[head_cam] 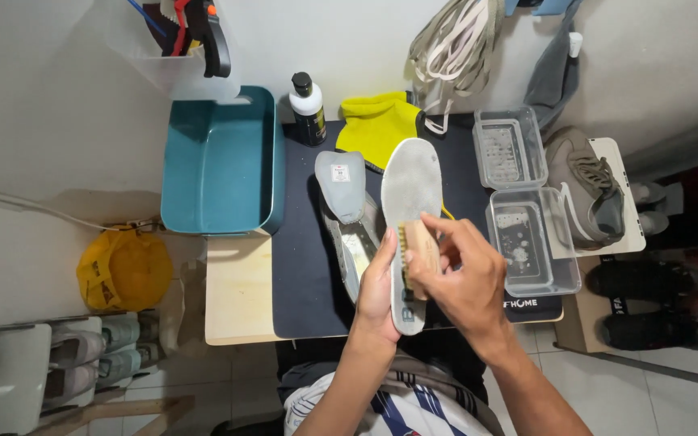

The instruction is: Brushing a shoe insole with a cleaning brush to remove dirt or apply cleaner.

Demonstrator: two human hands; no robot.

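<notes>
Two insoles are in view on the dark mat: one pale insole is held up over the mat's near edge, a second grey insole lies flat beside it toward the mat's left half. The left hand is closed around the near end of the held insole from underneath; the right hand is wrapped tight on a small wooden brush, bristles pressed to the insole's lower half. Scrubbing is judged to be under way, not finished: the upper part of the held insole looks grey and mottled, and whether the flat insole has been treated cannot be told. A grey shoe rests on a white board at the right, untouched for now.

Open room is scarce. Along the far edge stand a black bottle and a yellow cloth. The teal tub crowds the far left corner. Two clear containers line the right edge, just beside the right hand. Bare mat is left only along the left strip and the near left corner; the wooden tabletop shows beyond it.
</notes>
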